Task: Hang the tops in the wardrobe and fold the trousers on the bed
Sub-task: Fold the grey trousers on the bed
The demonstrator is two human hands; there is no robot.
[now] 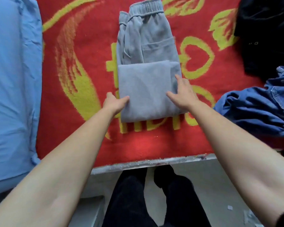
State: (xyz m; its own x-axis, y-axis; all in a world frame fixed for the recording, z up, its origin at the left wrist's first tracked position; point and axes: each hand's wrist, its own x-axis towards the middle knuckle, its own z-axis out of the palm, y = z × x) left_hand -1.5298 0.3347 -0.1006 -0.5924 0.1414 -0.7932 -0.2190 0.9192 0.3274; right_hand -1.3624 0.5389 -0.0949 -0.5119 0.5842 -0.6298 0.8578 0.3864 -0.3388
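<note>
At the left of the frame lies a pale blue sheet (11, 79), and beside it the red blanket (69, 128) on which I am folding. My left hand (115, 102) sits at the left edge of the grey trousers (146, 38), thumb laid on top of the doubled cloth and the other fingers just outside the edge on the blanket. I cannot tell whether they tuck under to pinch it. The trousers lie in the centre, their long axis running straight up the frame from the folded end just above my wrists to the elastic waistband at the top. My right hand (184, 92) rests flat on the right part of the doubled section, fingers straight and spread, pressing and gripping nothing. Both hands are on the near half, about equally close, so the waistband lies beyond them, up the frame. I judge the next fold must carry this near end up along that axis onto the pocket. At the right a blue denim garment (252, 108) and a black garment (266, 30) lie well apart from the trousers.
</note>
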